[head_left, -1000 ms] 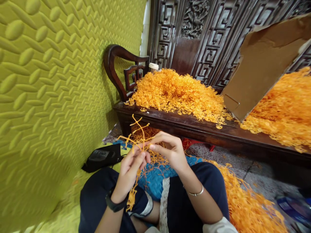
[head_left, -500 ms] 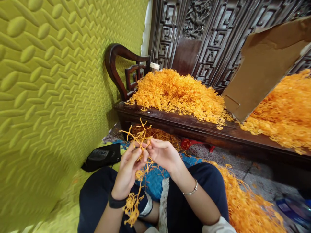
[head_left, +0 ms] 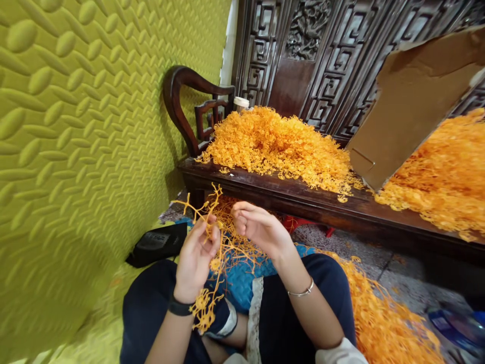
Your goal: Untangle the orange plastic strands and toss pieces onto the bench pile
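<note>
My left hand (head_left: 197, 253), with a dark band at the wrist, is closed on a branching orange plastic strand (head_left: 197, 210). Thin twigs of it stick up above the fingers, and a cluster of small orange flower-like pieces (head_left: 204, 308) hangs below by the wrist. To the right, apart from the strand, my right hand (head_left: 261, 230) has its fingers curled together; whatever they may hold is hidden. A silver bracelet circles that wrist.
A dark wooden bench (head_left: 257, 187) bears a heap of orange pieces (head_left: 280, 146), with a cardboard sheet (head_left: 413, 101) leaning beside it. More orange strands (head_left: 386, 313) lie at lower right. A black pouch (head_left: 157, 244) rests by the yellow-green padded wall (head_left: 94, 151).
My right hand has parted from my left and from the strand, moving slightly right and up. The left hand has shifted a little left, tilting the strand.
</note>
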